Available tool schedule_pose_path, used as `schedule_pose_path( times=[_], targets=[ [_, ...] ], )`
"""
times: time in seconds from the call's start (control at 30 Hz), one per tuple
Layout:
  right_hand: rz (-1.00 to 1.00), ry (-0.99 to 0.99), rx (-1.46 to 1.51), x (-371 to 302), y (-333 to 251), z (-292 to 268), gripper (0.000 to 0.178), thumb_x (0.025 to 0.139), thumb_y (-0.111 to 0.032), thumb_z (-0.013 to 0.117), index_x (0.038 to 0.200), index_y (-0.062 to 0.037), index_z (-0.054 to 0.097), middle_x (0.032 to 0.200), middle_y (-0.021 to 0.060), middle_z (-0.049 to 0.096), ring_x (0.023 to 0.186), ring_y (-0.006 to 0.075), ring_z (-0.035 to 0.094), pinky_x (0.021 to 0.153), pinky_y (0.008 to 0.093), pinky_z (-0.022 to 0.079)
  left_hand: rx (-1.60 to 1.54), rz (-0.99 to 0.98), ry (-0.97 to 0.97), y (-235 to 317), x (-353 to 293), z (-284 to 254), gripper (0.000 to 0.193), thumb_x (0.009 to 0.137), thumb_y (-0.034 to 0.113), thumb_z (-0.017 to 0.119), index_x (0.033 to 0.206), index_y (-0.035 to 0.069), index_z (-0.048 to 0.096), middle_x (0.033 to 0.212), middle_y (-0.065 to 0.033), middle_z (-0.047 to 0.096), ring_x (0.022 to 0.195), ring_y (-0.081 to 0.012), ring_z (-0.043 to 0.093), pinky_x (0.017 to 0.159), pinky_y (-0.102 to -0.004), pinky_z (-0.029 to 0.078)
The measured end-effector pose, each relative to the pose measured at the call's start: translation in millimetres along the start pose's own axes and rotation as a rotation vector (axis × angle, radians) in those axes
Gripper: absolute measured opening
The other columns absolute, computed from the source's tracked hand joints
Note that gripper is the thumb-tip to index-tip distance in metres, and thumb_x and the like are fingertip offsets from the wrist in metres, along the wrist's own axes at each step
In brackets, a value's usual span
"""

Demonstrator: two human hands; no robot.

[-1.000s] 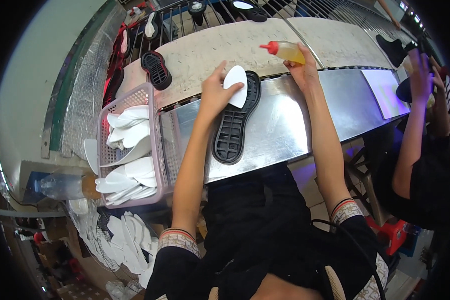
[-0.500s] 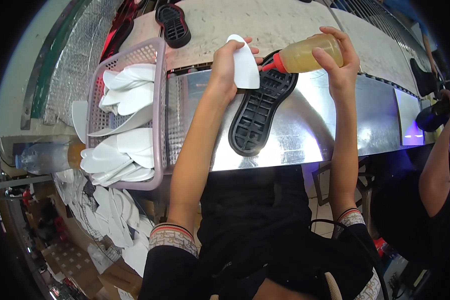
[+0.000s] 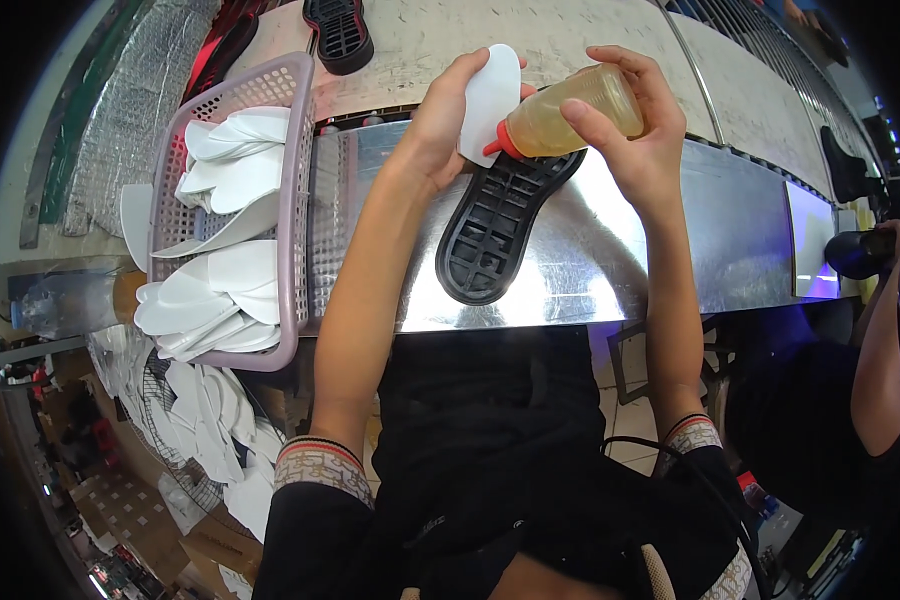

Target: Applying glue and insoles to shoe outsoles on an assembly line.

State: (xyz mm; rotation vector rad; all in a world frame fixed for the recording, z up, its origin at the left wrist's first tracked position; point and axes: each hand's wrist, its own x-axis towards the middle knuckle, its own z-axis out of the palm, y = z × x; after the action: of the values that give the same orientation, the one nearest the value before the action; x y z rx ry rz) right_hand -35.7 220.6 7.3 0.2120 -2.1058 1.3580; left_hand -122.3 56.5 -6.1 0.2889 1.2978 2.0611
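In my left hand [image 3: 440, 122] is a thin white foam pad [image 3: 491, 95] with a rounded end, pinched at its edge. My right hand [image 3: 642, 135] grips a soft squeeze bottle [image 3: 582, 112] of yellowish liquid, tipped on its side. Its red nozzle points left, with the tip at the pad's lower edge; whether liquid is coming out I cannot tell. Below both hands a black shoe sole [image 3: 486, 235] with a gridded cavity lies on the shiny metal tabletop [image 3: 710, 235]. The bottle and my hands hide part of its far end.
A pale pink plastic basket [image 3: 300, 210] of white pads [image 3: 232, 170] stands on the left. More pads [image 3: 205, 415] lie in a wire basket below it. Another black sole [image 3: 339, 38] rests on the pale belt [image 3: 410, 30] beyond. At the right, a co-worker's arm [image 3: 880, 350] reaches to a dark shoe.
The bottle has moved left, bringing its nozzle from beside the pad to its lower part. The pad is turned more upright in my left hand. The whole view has shifted slightly.
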Motion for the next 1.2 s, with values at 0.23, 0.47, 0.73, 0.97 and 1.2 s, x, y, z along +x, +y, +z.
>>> schedule_pose_path(
  times=[0.23, 0.47, 0.73, 0.97, 1.2],
  targets=[
    [0.026, -0.018, -0.004, 2, 1, -11, 0.051, 0.076, -0.028, 0.079, 0.116, -0.0041, 0.057, 0.102, 0.0106, 0.064, 0.093, 0.0186, 0.064, 0.08, 0.0284, 0.052, 0.009, -0.053, -0.045, -12, 1, 5, 0.049, 0.101, 0.039, 0.034, 0.124, -0.001, 0.051, 0.111, -0.0135, 0.062, 0.101, -0.0207, 0.062, 0.087, -0.0337, 0.053],
    [0.051, 0.202, 0.011, 6, 17, -34, 0.045, 0.08, -0.021, 0.076, 0.118, -0.0035, 0.057, 0.101, 0.008, 0.064, 0.092, 0.0144, 0.062, 0.079, 0.0249, 0.051, 0.171, -0.106, -0.166, -18, -3, 13, 0.054, 0.102, 0.042, 0.027, 0.128, -0.001, 0.047, 0.105, -0.0156, 0.063, 0.088, -0.0222, 0.066, 0.072, -0.0323, 0.059],
    [0.28, 0.729, 0.159, 22, 84, -66, 0.044, 0.077, -0.025, 0.078, 0.108, -0.0014, 0.057, 0.091, 0.0055, 0.061, 0.075, 0.0126, 0.058, 0.062, 0.0236, 0.046, 0.177, -0.029, -0.371, 4, -9, 19, 0.05, 0.099, 0.037, 0.043, 0.138, 0.006, 0.042, 0.109, -0.0114, 0.06, 0.099, -0.0184, 0.061, 0.085, -0.032, 0.052],
    [0.417, 0.779, 0.734, 13, 121, -87, 0.02, 0.082, -0.024, 0.071, 0.088, -0.0123, 0.056, 0.074, -0.0005, 0.055, 0.057, 0.0086, 0.05, 0.046, 0.023, 0.038, 1.01, 0.293, -0.11, 6, 3, 28, 0.047, 0.083, 0.024, 0.071, 0.123, 0.005, 0.055, 0.092, -0.0051, 0.066, 0.078, -0.0155, 0.063, 0.069, -0.0302, 0.051],
    [0.598, 0.88, 0.585, 1, 96, -74, 0.033, 0.08, -0.026, 0.072, 0.101, -0.0102, 0.053, 0.08, 0.0002, 0.055, 0.064, 0.0105, 0.053, 0.049, 0.0241, 0.039, 1.732, 0.474, 0.23, -1, 11, 76, 0.048, 0.078, 0.041, 0.068, 0.097, -0.002, 0.058, 0.079, -0.0248, 0.064, 0.075, -0.0426, 0.064, 0.067, -0.0486, 0.052]
  ],
)
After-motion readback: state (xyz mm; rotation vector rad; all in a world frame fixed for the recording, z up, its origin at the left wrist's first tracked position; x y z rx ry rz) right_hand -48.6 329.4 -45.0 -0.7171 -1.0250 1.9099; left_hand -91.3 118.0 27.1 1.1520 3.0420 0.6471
